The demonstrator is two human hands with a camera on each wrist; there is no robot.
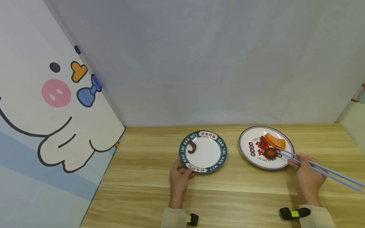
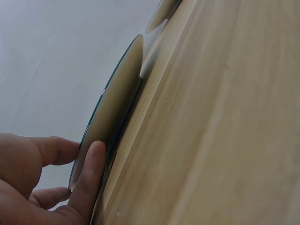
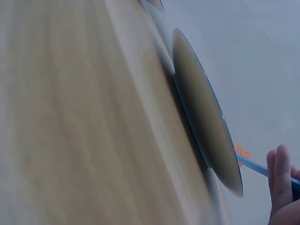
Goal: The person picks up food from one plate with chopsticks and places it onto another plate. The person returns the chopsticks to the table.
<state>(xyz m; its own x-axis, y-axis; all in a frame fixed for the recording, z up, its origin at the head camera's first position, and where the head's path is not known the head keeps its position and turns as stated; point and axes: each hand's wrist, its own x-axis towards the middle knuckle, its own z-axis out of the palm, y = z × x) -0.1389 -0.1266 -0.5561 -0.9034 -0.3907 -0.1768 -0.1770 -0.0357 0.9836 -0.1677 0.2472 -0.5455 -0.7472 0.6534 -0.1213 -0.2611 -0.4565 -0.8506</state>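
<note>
My left hand [image 1: 179, 179] grips the near-left rim of a white plate with a green lettered border [image 1: 206, 155]. In the left wrist view, the thumb and fingers [image 2: 93, 161] straddle the plate's edge [image 2: 115, 93]. A small dark-red curled piece like an octopus tentacle [image 1: 192, 147] lies on that plate's left side. At the right, my right hand [image 1: 309, 179] holds light-blue chopsticks [image 1: 336, 174]. Their tips are at a brown mushroom-like piece [image 1: 270, 153] on a second white plate [image 1: 246, 139]. Behind it lies an orange salmon-like slice [image 1: 275, 141], beside a dark-red piece [image 1: 262, 139].
Both plates stand on a wood-grain table [image 1: 142, 177], with a gap between them. A pale grey wall [image 1: 216, 79] rises along the table's back edge. To the left stands a panel with a cartoon print [image 1: 85, 126].
</note>
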